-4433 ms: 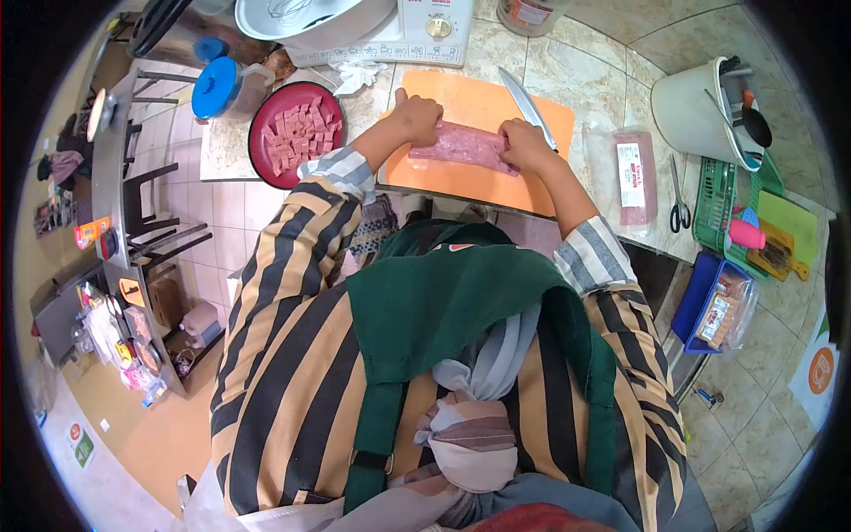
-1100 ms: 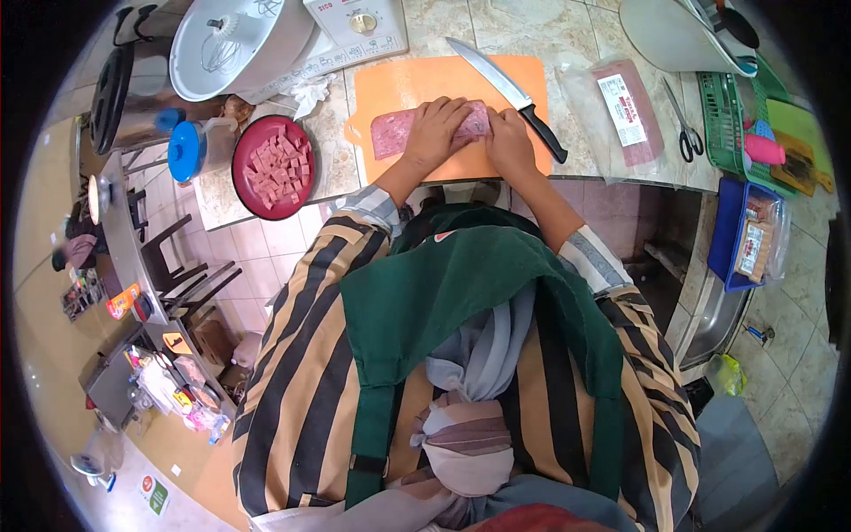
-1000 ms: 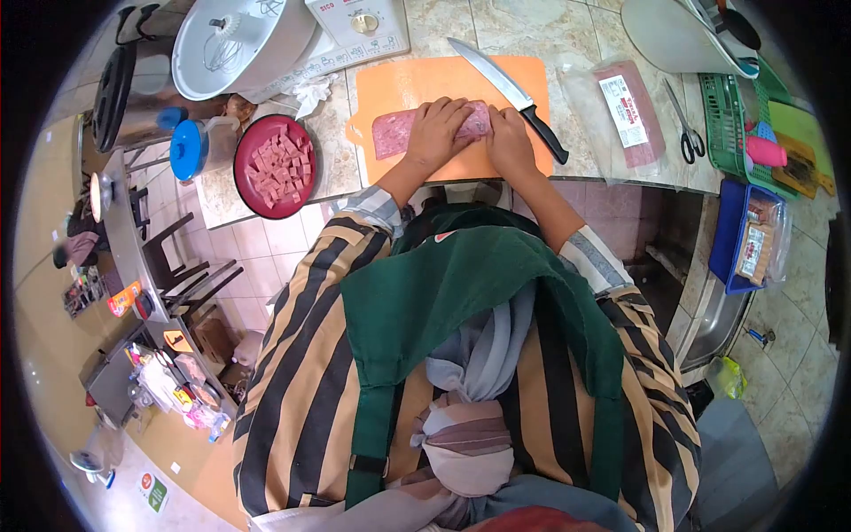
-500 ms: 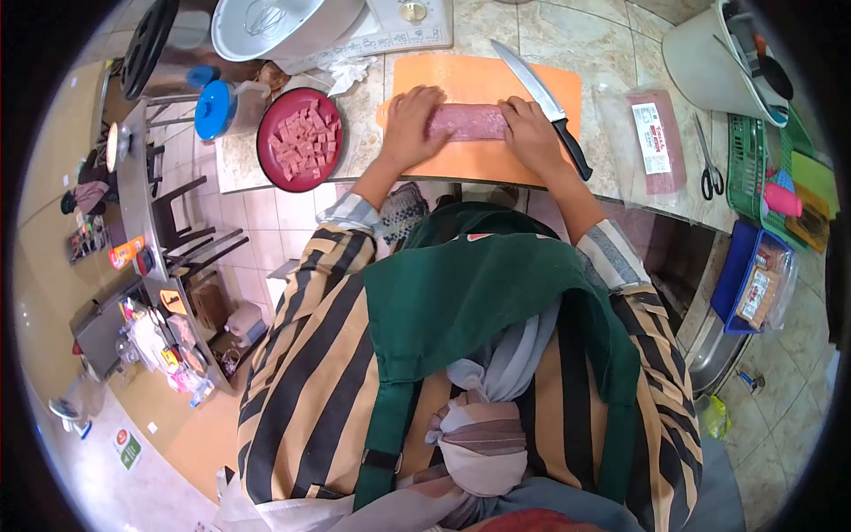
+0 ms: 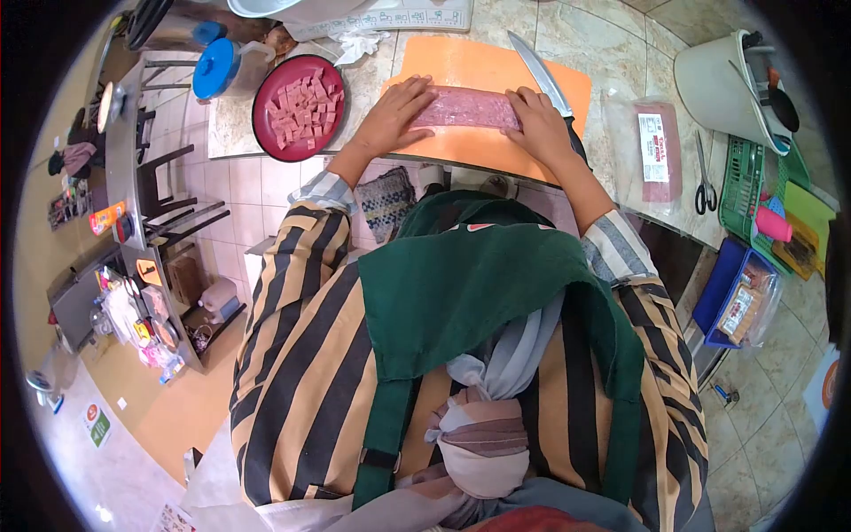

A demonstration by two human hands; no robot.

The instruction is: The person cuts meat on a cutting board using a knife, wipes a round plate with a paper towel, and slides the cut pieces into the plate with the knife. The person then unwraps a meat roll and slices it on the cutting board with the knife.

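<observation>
A block of pink processed meat [image 5: 467, 107] lies lengthwise on an orange cutting board [image 5: 461, 55]. My left hand [image 5: 390, 117] grips its left end, fingers over the top and thumb along the near side. At the other end my right hand [image 5: 539, 131] is closed around the meat. A large knife [image 5: 537, 71] rests on the board's right side, its black handle partly behind my right hand. To the left, small pink meat cubes [image 5: 304, 106] fill much of a dark red plate [image 5: 263, 129].
Right of the board lies a labelled meat packet [image 5: 669, 182], then scissors [image 5: 705, 197]. A white bin of utensils [image 5: 714, 84] and a green basket [image 5: 736, 191] stand farther right. A blue-lidded container [image 5: 215, 69] is beyond the plate. The counter's front edge runs close to my body.
The view has shifted a little. My hands have moved slightly apart along the meat, so more of its middle shows. The knife and plate look unmoved on the counter.
</observation>
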